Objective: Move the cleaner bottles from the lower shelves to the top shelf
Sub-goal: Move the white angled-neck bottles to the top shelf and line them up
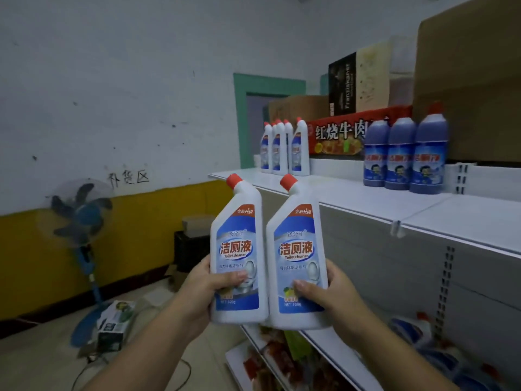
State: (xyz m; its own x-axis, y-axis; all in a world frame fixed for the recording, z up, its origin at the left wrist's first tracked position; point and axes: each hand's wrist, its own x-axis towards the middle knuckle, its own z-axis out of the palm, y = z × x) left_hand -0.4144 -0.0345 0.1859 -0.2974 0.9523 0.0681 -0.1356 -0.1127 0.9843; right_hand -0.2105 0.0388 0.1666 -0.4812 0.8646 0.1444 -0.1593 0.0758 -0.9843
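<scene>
Holding: left hand (201,289) grips one white cleaner bottle (238,249), right hand (328,292) another (296,252), upright, side by side, near the top shelf (352,193); blue bottles (403,153) stand far right.

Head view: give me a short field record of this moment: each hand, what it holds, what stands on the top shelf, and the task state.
left hand: grips a white toilet cleaner bottle, upright, red cap
right hand: grips a second white bottle, upright, beside the first
top shelf: cluster of white bottles at the far end; three blue bottles nearer; red carton and cardboard boxes behind
task state: both held bottles in the air, not yet set on the top shelf
</scene>
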